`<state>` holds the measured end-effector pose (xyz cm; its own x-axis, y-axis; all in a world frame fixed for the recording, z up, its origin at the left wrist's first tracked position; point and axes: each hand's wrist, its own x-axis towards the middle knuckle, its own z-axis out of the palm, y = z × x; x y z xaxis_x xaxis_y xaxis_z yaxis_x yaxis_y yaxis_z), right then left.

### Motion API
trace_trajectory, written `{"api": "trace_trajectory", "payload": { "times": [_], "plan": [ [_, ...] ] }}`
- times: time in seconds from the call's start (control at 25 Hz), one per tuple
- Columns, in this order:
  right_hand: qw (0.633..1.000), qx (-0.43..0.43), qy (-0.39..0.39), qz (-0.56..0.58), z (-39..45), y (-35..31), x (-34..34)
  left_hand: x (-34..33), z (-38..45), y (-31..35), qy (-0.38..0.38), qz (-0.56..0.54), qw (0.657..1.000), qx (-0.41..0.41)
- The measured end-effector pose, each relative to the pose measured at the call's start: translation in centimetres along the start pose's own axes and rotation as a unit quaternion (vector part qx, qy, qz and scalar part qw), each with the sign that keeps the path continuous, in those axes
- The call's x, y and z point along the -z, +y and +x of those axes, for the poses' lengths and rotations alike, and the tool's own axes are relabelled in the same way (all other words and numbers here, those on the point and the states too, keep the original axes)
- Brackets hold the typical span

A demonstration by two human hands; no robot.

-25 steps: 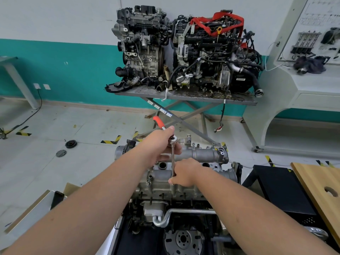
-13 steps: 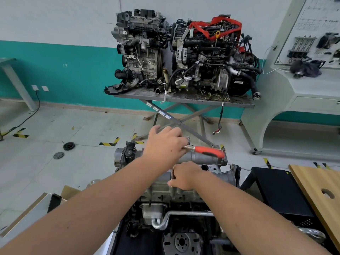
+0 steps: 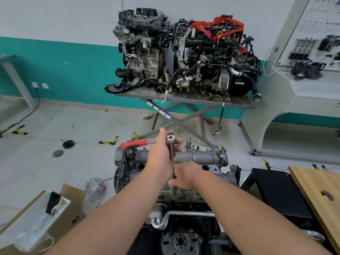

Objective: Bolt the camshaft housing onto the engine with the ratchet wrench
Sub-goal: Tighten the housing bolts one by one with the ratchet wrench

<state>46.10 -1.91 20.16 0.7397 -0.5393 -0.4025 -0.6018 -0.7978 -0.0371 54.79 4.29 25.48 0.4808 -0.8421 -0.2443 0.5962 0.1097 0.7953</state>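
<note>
We see two complete engines [image 3: 185, 56] side by side on a grey scissor-leg table [image 3: 184, 99] against the teal and white wall, well beyond our workpiece. To the right stands a pale display console [image 3: 301, 85] with parts mounted on its board, and nearer us a wooden board [image 3: 320, 192] with a round hole lies beside a black stand [image 3: 276, 190]. At the lower left an open cardboard box [image 3: 36, 214] sits on the floor.

In front of us is the engine [image 3: 176, 196] we work on, with the silver camshaft housing [image 3: 200, 156] lying across its top, its long tube running left to right.

The ratchet wrench [image 3: 170, 139] stands over the housing: its red handle points left, and a long extension bar drops straight down from its head to the housing.

Our left hand [image 3: 161, 153] wraps around the wrench just beside the head, thumb up, fingers curled behind the bar. Our right hand [image 3: 184, 174] grips the lower end of the bar, fingers closed around it where it meets the housing; the bolt itself is hidden under that hand.
</note>
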Motion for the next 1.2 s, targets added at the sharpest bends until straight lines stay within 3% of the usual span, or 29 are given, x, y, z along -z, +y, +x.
{"api": "trace_trajectory", "payload": {
  "times": [0.08,0.16,0.28,0.36,0.4,0.48,0.56,0.6,0.64,0.72,0.84,1.0,1.12,1.2],
  "plan": [
    [1.0,-0.012,-0.002,0.024,0.0,0.2,0.0,0.2,0.5,1.3,0.004,0.048,0.997,0.061],
    [1.0,-0.013,-0.001,0.024,-0.1,0.2,0.0,0.2,0.7,2.7,-0.01,0.169,0.981,0.096],
    [1.0,-0.005,0.013,0.023,0.0,0.2,-0.3,-0.6,0.5,4.8,-0.064,0.401,0.911,0.066],
    [0.999,-0.003,0.02,0.027,0.0,0.3,-0.4,-1.0,0.6,5.8,-0.098,0.552,0.828,0.005],
    [0.999,-0.003,0.021,0.028,0.0,0.2,-0.4,-1.2,0.7,6.1,-0.11,0.632,0.766,-0.041],
    [0.999,-0.005,0.022,0.024,-0.2,0.1,-0.3,-1.7,0.6,6.2,-0.115,0.772,0.609,-0.142],
    [0.999,-0.007,0.02,0.029,-0.2,0.0,-0.3,-1.5,0.4,5.3,-0.12,0.839,0.479,-0.231],
    [0.999,-0.007,0.021,0.036,-0.3,0.0,-0.3,-1.2,0.2,4.6,-0.131,0.842,0.444,-0.277],
    [0.999,-0.008,0.021,0.04,-0.3,0.0,-0.2,-0.7,0.1,3.9,-0.141,0.828,0.432,-0.327],
    [0.999,-0.006,0.019,0.044,-0.4,-0.1,-0.1,0.6,-0.1,2.8,-0.158,0.755,0.466,-0.433],
    [0.998,0.0,0.005,0.063,-0.5,-0.2,0.0,2.4,0.6,1.1,-0.095,0.63,0.56,-0.53],
    [0.993,-0.001,0.014,0.118,-0.3,-0.3,-0.4,2.2,-0.6,-1.6,-0.07,0.438,0.808,-0.388],
    [0.999,0.03,0.018,0.014,-0.6,-0.4,0.2,0.6,-0.9,-2.5,-0.026,0.225,0.938,-0.262],
    [1.0,0.024,0.0,0.013,-0.9,-0.4,0.4,-0.1,-0.7,-2.2,0.0,0.11,0.985,-0.135]
  ]
}}
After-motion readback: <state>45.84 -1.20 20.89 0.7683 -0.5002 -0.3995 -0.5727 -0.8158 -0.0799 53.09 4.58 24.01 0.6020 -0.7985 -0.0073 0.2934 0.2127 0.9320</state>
